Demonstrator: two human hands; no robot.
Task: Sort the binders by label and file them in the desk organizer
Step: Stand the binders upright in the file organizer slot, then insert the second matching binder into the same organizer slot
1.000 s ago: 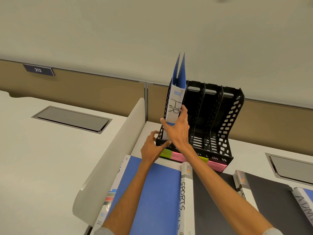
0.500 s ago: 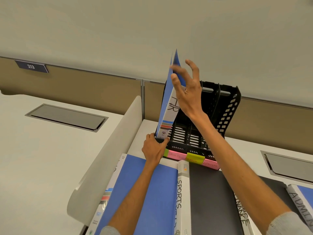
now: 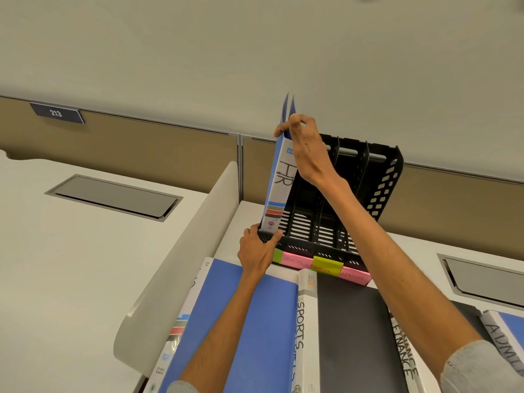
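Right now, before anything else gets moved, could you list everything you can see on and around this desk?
HR binder: one, blue with a white spine, upright in the organizer's leftmost slot.
desk organizer: one, black, back of the desk.
sticky notes: four, green and pink, on the organizer's front edge.
Flat binders: four, near edge: blue binder, SPORTS binder, FINANCE binder, cut-off binder.
cable hatches: two, grey, set into the desktops.
number plate: one, dark, reads 213, on the partition.
divider: one, white, left of the desk.
left hand: grips the organizer's front left corner.
right hand: pinches the HR binder's top.
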